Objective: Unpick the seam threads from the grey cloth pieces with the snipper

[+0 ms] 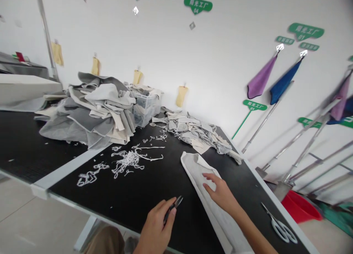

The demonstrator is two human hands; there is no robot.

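A long pale grey cloth piece (205, 180) lies on the black table (154, 187), running from the middle toward the near edge. My right hand (219, 191) rests flat on it with fingers stretched out. My left hand (156, 228) is closed around small black thread snips (173, 206), whose tips point up and right, a short way left of the cloth. Loose white trimmings (127, 162) lie scattered left of the cloth.
A tall heap of grey and cream cloth (93, 114) sits at the back left beside a clear plastic bin (146, 106). A lower pile of cut pieces (195, 132) lies behind. White-handled scissors (280, 224) rest near the right edge. A red basin (299, 206) stands on the floor.
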